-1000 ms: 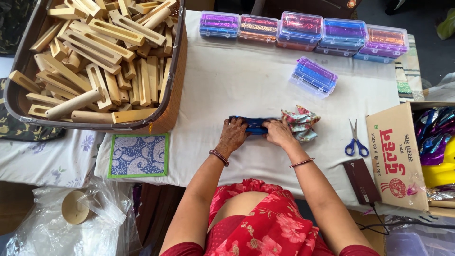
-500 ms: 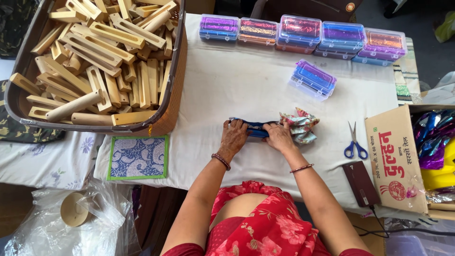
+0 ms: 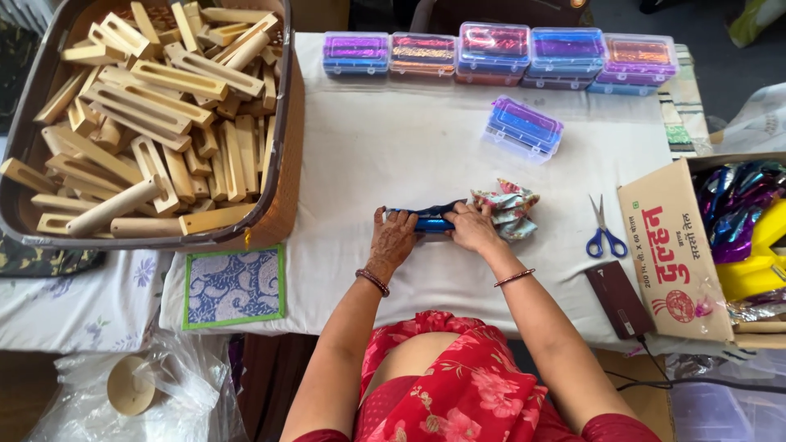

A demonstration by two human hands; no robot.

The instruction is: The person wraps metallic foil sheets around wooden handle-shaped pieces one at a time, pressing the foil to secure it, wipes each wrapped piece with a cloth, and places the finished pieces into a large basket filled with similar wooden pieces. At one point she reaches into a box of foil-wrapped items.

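Note:
On the white cloth of the table (image 3: 393, 155), my left hand (image 3: 393, 243) and my right hand (image 3: 473, 229) press on a long piece wrapped in shiny blue foil (image 3: 432, 219). Each hand grips one end of it, and only its middle shows between them. A crumpled patterned paper (image 3: 508, 209) lies just right of my right hand, touching the piece's right end.
A big tray of wooden slotted blocks (image 3: 147, 115) fills the left. Several clear boxes of coloured foil (image 3: 499, 53) line the far edge, one more box (image 3: 524, 127) nearer. Blue scissors (image 3: 604, 229), a dark wallet-like case (image 3: 620, 299) and a cardboard box (image 3: 679, 245) lie right.
Both hands have stayed on the blue foil piece, shifting only slightly along it. Nothing else on the table moved.

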